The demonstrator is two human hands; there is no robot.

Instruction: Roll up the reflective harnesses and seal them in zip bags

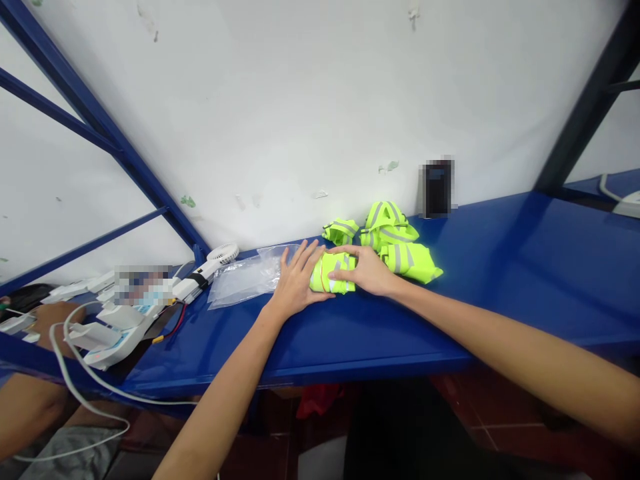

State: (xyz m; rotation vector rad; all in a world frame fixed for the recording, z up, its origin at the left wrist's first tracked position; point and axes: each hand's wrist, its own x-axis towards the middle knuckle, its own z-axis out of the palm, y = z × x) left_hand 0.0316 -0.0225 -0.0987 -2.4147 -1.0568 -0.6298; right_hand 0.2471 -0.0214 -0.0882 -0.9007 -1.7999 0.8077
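On the blue table, a folded neon-yellow vest bundle (333, 273) with grey reflective strips and a thin orange band around it lies between my hands. My left hand (299, 279) rests at its left side, fingers spread and pointing toward the wall, its thumb along the near edge. From the right, my right hand (367, 269) grips the bundle between thumb and fingers. Clear plastic bags (245, 277) lie just left of my left hand. Beyond and right of my right hand are another rolled yellow bundle (411, 261), a looser yellow pile (387, 227) and a small yellow roll (341, 231).
A dark phone-like device (437, 190) leans on the white wall. At left are a small white fan (223, 253), a white charging unit (113, 333), cables and another person's arm (30, 407). Blue metal frame posts (133, 160) rise at both sides.
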